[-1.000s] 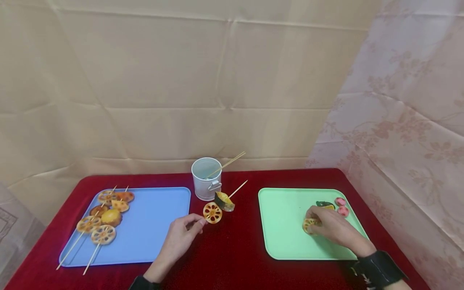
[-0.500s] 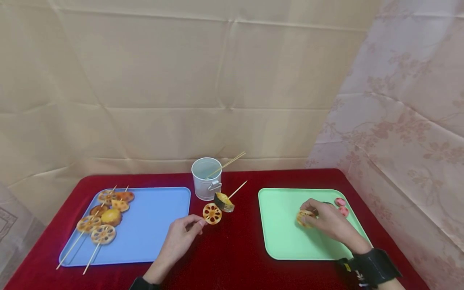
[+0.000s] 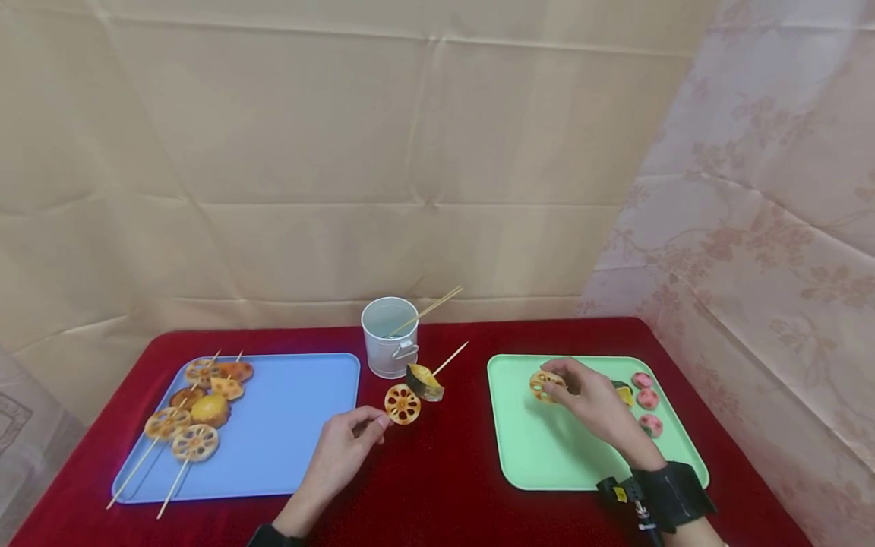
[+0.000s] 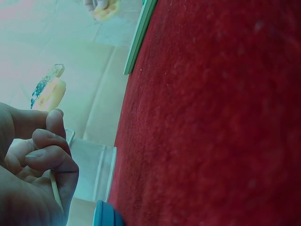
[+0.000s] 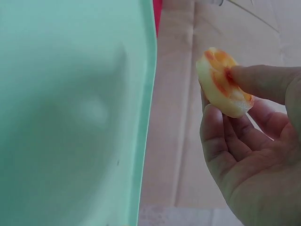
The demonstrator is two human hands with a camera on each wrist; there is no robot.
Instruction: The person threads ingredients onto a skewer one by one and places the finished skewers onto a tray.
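Note:
In the head view my left hand (image 3: 345, 448) grips a bamboo skewer (image 3: 450, 358) near its lower end. A lotus root slice (image 3: 402, 404) and a dark-rinded pumpkin piece (image 3: 425, 384) are threaded on it, and the bare tip points up and right. My right hand (image 3: 591, 403) pinches another lotus root slice (image 3: 545, 387) between thumb and fingers, above the green tray (image 3: 526, 463). The right wrist view shows this slice (image 5: 223, 82) held nearly edge-on, off the tray surface. In the left wrist view curled fingers hide most of the skewer's lower part (image 4: 55, 190).
On the blue tray (image 3: 294, 425) at left lie two loaded skewers with lotus root slices (image 3: 195, 442) and other pieces. A white bucket (image 3: 388, 342) with thin skewers stands at the back middle. A pumpkin piece (image 3: 625, 393) and pink round pieces (image 3: 647, 399) lie on the green tray.
My right hand has lifted the lotus root slice and moved left and away from me, uncovering the pumpkin piece and a pink piece. The left hand has barely moved.

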